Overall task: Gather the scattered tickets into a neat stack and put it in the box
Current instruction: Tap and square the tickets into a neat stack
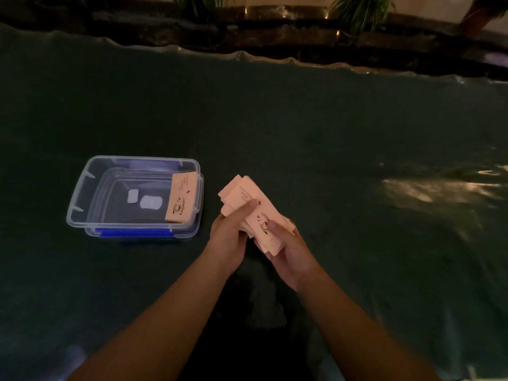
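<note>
Both your left hand (231, 232) and right hand (288, 251) grip the uneven coffee tickets (247, 196); loose corners may slip before reaching the box (79, 199) at nine o'clock.

Two bare forearms enter from the bottom edge of the frame, one lower left, one lower right, meeting near centre. No sleeves visible, no watch, rings or bands. Left hand (229, 233) and right hand (291, 253) ungloved. Short plain nails on the thumbs. Dim lighting, finer detail not readable.
</note>
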### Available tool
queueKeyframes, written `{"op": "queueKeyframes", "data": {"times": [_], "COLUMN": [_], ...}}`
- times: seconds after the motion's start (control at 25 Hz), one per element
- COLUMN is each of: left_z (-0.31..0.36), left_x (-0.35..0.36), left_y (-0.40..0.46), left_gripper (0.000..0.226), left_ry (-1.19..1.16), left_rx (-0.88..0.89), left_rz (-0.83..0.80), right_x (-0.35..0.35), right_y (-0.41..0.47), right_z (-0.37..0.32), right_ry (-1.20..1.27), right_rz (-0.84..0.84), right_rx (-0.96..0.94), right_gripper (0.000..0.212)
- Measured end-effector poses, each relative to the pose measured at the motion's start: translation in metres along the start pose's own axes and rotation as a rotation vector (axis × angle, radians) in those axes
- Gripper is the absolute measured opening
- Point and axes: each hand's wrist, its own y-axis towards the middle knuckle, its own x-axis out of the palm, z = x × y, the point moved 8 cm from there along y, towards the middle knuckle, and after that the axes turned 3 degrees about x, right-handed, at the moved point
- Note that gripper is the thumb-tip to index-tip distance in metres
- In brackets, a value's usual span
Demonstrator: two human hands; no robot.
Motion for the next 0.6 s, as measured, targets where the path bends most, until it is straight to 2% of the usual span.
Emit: {"op": "queueKeyframes", "data": {"times": [0.12,0.24,0.36,0.48,0.6], "left_z": [-0.002,-0.018,-0.031,-0.02,-0.005], "left_x": [0.006,0.003,0.0,-0.006,-0.009], "left_y": [-0.006,-0.012,-0.016,-0.012,-0.006], "left_gripper": [0.062,0.067,0.067,0.07,0.076], "left_ry": [0.03,-0.098,-0.091,0.19,0.551], "left_rx": [0.047,0.031,0.016,0.082,0.181], "left_rz": [-0.009,0.031,0.025,-0.066,-0.2], "right_x": [-0.002,-0.004,-0.01,-0.021,-0.012], "right_y": [-0.004,-0.006,-0.009,-0.012,-0.011], "right_z": [0.003,0.004,0.009,-0.005,-0.026], "right_ry": [0.029,-0.002,-0.124,-0.482,-0.783], "right_rz": [-0.031,-0.04,-0.018,-0.015,-0.094], "right_rx": [-0.023,-0.045,-0.02,-0.052,-0.172], "right_gripper": [0.076,0.075,0.079,0.08,0.087]}}
